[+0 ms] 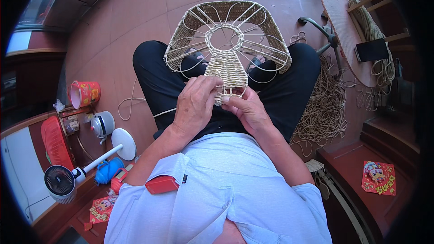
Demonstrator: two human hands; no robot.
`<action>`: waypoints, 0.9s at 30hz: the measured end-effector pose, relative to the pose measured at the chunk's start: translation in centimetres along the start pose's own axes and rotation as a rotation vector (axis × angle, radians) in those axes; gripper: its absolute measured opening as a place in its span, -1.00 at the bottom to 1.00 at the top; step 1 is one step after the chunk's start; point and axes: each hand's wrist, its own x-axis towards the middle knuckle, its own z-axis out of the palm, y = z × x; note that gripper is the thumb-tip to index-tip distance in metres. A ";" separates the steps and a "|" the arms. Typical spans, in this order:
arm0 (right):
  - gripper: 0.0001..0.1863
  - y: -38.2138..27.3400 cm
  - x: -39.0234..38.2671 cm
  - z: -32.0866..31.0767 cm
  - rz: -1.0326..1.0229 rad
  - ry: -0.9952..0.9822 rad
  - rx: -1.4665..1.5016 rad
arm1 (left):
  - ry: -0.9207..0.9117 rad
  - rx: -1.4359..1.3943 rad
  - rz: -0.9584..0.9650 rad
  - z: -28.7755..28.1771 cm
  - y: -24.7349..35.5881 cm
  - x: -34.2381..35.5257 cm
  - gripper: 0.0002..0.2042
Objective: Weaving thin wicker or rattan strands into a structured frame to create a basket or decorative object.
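Straw-coloured woven frame, upper centre of the frame, sits between the spread black-trousered knees; looks braced on the thighs, probably so the lap takes the weight and both hands are free. We see its narrow woven neck pointing toward the body, likely to keep that edge within easy reach, with the open ring and bare wire spokes fanning away.

Left hand, centre: fingers narrow, bent against the neck's lower left edge; tips partly hidden, so we can't tell if they pinch a strand. Right hand, just right of it: fingers closed on the neck's bottom edge, thumb on top, seemingly steadying it near the short wire loops.

We note a loose cord running out left from beside the left hand, apparently left slack so it doesn't snag. Big tangled cord heap on the floor, right of centre, beside the right leg, presumably handy there. Far right, a dark flat device rests on a pinkish oval top, next to hanging cord.
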 end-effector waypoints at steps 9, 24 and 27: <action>-0.36 0.4 -0.3 0.4 -0.077 0.042 0.108 | 0.022 0.057 0.060 0.2 0.3 0.2 -0.76; -0.32 0.9 -0.1 -0.2 -0.191 0.021 0.028 | -0.201 0.290 0.376 -0.3 -0.3 2.8 -0.83; -0.32 0.9 -0.1 -0.3 -0.164 0.035 0.026 | -0.232 0.269 0.319 -0.6 -0.3 2.9 -0.79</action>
